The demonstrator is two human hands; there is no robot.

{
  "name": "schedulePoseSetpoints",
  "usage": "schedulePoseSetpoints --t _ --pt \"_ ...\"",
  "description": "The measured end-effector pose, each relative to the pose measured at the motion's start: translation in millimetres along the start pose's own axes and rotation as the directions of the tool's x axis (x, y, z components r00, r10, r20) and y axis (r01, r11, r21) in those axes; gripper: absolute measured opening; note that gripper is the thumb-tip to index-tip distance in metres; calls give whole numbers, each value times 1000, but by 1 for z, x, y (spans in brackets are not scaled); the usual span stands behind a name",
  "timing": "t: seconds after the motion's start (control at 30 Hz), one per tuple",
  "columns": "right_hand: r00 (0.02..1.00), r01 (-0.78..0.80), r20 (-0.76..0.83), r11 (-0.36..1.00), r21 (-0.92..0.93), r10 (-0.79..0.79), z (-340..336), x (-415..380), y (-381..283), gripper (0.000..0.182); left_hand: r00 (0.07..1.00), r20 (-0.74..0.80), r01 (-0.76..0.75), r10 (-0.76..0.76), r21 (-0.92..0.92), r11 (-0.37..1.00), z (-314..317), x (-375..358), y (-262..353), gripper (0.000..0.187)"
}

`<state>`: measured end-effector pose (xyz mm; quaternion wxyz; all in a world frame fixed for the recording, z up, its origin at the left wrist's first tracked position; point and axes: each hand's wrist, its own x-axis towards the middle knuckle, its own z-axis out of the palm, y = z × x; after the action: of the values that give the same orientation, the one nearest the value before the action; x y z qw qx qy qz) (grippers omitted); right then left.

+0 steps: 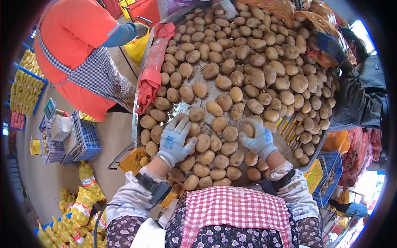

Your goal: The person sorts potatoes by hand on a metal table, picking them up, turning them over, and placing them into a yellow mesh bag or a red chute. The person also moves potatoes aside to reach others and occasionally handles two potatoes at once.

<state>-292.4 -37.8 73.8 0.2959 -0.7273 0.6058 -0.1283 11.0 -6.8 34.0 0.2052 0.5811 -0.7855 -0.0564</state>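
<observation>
Many loose potatoes (298, 84) cover a metal sorting table (198, 76) in front of me. My left hand (173, 140), in a pale blue-grey glove, rests over the potatoes at the near left. Its fingers are stretched forward and its thumb is apart, beside a potato (194, 129). My right hand (260, 139), in a matching glove, has its fingers and thumb curled around another potato (248, 130). Between my hands lie several more potatoes, some touching one another.
A person in orange (76, 53) stands at the left. Other gloved hands reach in at the top (226, 9) and right (331, 44). Red cloth (151, 70) drapes the left rim. Blue crates (86, 136) and yellow net bags (82, 208) stand at lower left.
</observation>
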Motion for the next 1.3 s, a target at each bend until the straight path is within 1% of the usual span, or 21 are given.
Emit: schedulePoseSetpoints --t 0.07,0.1,0.17,0.23,0.27,0.33,0.4,0.47,0.5,0.53,0.57,0.7,0.73,0.8,0.87,0.93,0.97,1.07,1.2,1.27,1.3 --pt "989 104 -114 994 40 -99 -2 34 1 64 978 202 119 -44 -376 919 -16 -2 -9 44" --pt "972 93 -204 986 -137 -120 2 56 6 65 984 -179 -26 -11 -202 979 -5 5 -20 35" --pt "944 67 -287 949 -307 -160 7 69 -1 66 931 -361 -5 -48 -144 989 -3 47 -44 41" --pt "997 -65 27 988 -140 70 7 69 -27 66 940 -336 58 -64 -27 998 8 92 -67 47" --pt "997 -67 29 987 -149 73 7 65 -36 66 939 -337 61 -70 -36 997 17 112 -74 47" --pt "936 85 348 923 -374 55 11 46 -46 66 938 -339 32 71 288 957 41 137 -81 43" --pt "950 148 309 937 -317 -45 13 30 -18 66 968 -245 -3 57 213 977 49 136 -67 45" --pt "993 -102 92 917 386 72 9 13 3 61 996 -12 -82 83 39 996 50 122 -50 48" --pt "994 -93 90 916 390 63 4 5 9 61 984 119 -124 132 -68 990 47 104 -36 49" --pt "974 -219 149 557 801 168 -3 -5 14 58 989 -24 -148 146 -197 969 49 78 -19 48" --pt "940 -270 258 22 963 225 -6 -16 20 54 983 -93 -163 159 -37 986 27 59 -3 45" --pt "901 -295 381 -347 890 210 -10 -50 39 42 992 124 38 -7 -247 968 14 49 -33 41" --pt "897 -295 384 -351 889 220 -8 -56 39 42 987 128 131 -96 -301 944 11 69 -45 40" --pt "888 -281 337 -210 937 314 -1 -62 34 41 989 -145 -17 -40 -377 926 10 121 -68 41" --pt "893 -252 304 -191 949 331 -4 -63 30 33 953 -302 53 1 173 984 25 165 -86 44" --pt "958 -48 -57 350 935 282 -5 -61 45 35 971 -236 89 -24 267 960 57 170 -101 46" --pt "957 -46 -59 347 937 285 -5 -62 51 35 983 -172 120 -61 359 925 58 171 -97 48" --pt "880 -55 -236 582 811 412 -5 -77 72 47 998 35 -50 43 218 975 57 153 -77 51" --pt "874 -32 -384 824 566 298 6 -95 103 49 968 130 -195 214 -143 970 42 60 -17 71" --pt "976 -41 40 1 999 216 -6 -101 101 44 953 210 -209 219 -69 975 16 21 11 80" --pt "889 -65 88 -66 996 449 -13 -100 73 51 949 209 -226 236 -73 971 18 4 13 80"
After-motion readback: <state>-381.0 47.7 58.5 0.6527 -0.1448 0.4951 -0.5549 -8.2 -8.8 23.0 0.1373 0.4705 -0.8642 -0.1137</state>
